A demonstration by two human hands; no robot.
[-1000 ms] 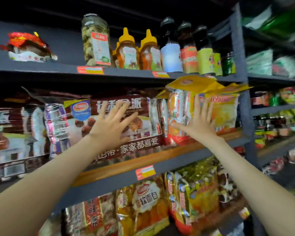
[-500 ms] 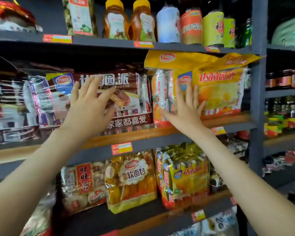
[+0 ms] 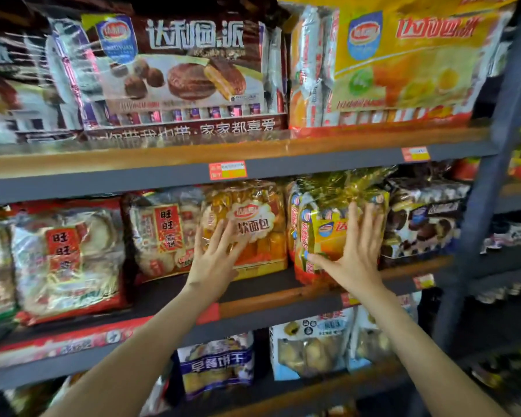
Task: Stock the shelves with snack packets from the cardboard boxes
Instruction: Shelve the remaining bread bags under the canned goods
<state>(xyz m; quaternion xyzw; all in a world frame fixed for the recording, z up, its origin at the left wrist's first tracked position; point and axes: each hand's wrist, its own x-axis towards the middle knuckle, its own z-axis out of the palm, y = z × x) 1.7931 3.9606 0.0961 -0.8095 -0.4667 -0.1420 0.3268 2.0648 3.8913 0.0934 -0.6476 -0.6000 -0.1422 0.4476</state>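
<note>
Head camera looks up at the racks, where both bare forearms rise from the bottom edge toward the middle shelf (image 3: 271,314). The left hand (image 3: 215,260) lies flat against the front of an orange bread packet (image 3: 253,224), fingers straight and fanned apart, gripping nothing. The right hand (image 3: 355,251) presses open-palmed on a yellow cake packet (image 3: 322,236) just beside it, fingers pointing up, thumb stretched left across the packet's lower front. Both packets stand upright near the shelf's front edge, touching each other. A rice cracker packet (image 3: 163,233) stands to the left of the bread and a dark packet (image 3: 421,224) stands toward the shelf's right end. On the upper shelf (image 3: 133,179), a brown pie packet (image 3: 187,73) stands behind a price tag (image 3: 227,170) on the front edge.
</note>
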